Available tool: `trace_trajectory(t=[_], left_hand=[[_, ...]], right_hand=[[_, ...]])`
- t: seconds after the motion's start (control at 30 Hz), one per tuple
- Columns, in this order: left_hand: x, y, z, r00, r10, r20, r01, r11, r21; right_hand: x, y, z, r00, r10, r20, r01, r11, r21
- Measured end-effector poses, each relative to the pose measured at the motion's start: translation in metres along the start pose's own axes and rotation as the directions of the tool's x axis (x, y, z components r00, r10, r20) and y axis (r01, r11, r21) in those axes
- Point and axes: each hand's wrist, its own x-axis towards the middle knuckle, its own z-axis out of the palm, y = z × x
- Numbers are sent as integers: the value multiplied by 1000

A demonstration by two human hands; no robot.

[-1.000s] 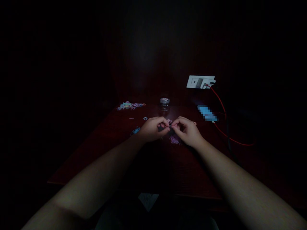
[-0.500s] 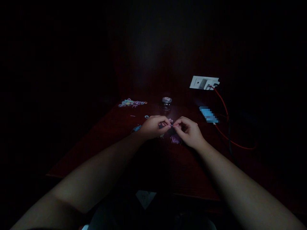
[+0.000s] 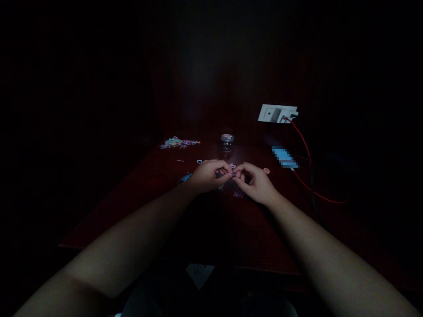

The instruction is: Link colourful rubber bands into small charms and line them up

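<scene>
My left hand (image 3: 211, 175) and my right hand (image 3: 255, 181) meet above the dark red table, fingertips pinched together. Between them is a small hair tie (image 3: 234, 175), bluish-purple as far as the dim light shows, mostly covered by the fingers. Below and around the hands lie little heaps of hair ties: purple ones (image 3: 238, 193) under my right hand, pink ones (image 3: 232, 166) just behind the fingertips, blue ones (image 3: 185, 178) left of my left wrist. A pale heap (image 3: 220, 187) is partly hidden. One orange hair tie (image 3: 266, 171) rests beside my right hand.
A mixed pile of hair ties (image 3: 176, 142) lies at the back left, near a single light-blue hair tie (image 3: 199, 161). Behind the hands stands a clear lidded jar (image 3: 227, 143). To the right are a phone (image 3: 284, 157), its red cable (image 3: 306, 187) and a wall socket (image 3: 277, 113).
My right hand has shifted slightly left, closer against the left fingertips, and the orange hair tie beside it now shows. The whole view has moved a little.
</scene>
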Motion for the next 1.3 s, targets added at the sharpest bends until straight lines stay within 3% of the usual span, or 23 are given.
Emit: trace_trajectory(t=[0.2,0.6,0.87,1.3], left_hand=[[0,2,-1,1000,2,19,-2,1000,16],[-1,-3,-1,997,-18,69,16,1000,24],[-2,-1,-1,999,-18,-47,23,994,105],[-3,-3,0,997,-22,-73,30,994,108]], right_hand=[[1,-1,-3,999,-38,-14,36,995,-88],[0,-7,-2,996,-19,-82,17,999,-31],[0,-5,0,993,22,-118,-27,999,-40],[0,-3,0,997,47,-67,-46,999,25]])
